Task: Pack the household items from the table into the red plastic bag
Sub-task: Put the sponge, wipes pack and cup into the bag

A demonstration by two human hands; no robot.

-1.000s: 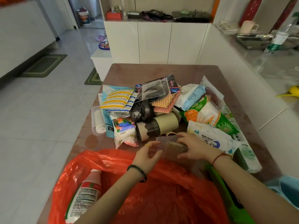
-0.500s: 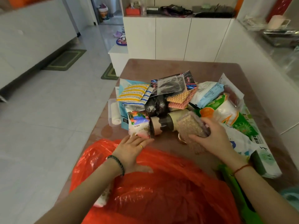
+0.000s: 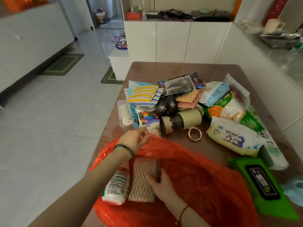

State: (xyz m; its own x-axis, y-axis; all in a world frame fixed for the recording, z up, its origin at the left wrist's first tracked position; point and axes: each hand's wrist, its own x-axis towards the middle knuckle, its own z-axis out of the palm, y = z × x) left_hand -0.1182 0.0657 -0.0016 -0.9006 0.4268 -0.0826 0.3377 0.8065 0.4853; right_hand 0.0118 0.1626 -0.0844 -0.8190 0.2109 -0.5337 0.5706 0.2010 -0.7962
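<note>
The red plastic bag (image 3: 205,177) lies open at the table's near edge. My left hand (image 3: 133,140) pinches the bag's far rim and holds it up. Inside the bag my right hand (image 3: 159,184) holds a brown woven scrub pad pack (image 3: 141,181), which lies beside a white bottle (image 3: 116,185) with a red and green label. A heap of household items covers the table beyond: striped sponges (image 3: 142,94), a black bag roll (image 3: 165,105), a beige roll (image 3: 182,120), a baby wipes pack (image 3: 232,136) and a gold tape ring (image 3: 194,134).
A green wipes pack (image 3: 262,182) lies right of the bag near the table's (image 3: 164,69) edge. White cabinets (image 3: 172,41) stand behind the table and a counter runs along the right. Tiled floor with green mats (image 3: 63,63) spreads to the left.
My right hand carried the scrub pad pack from above the table down into the bag. My left hand moved from pressing the bag to lifting its rim.
</note>
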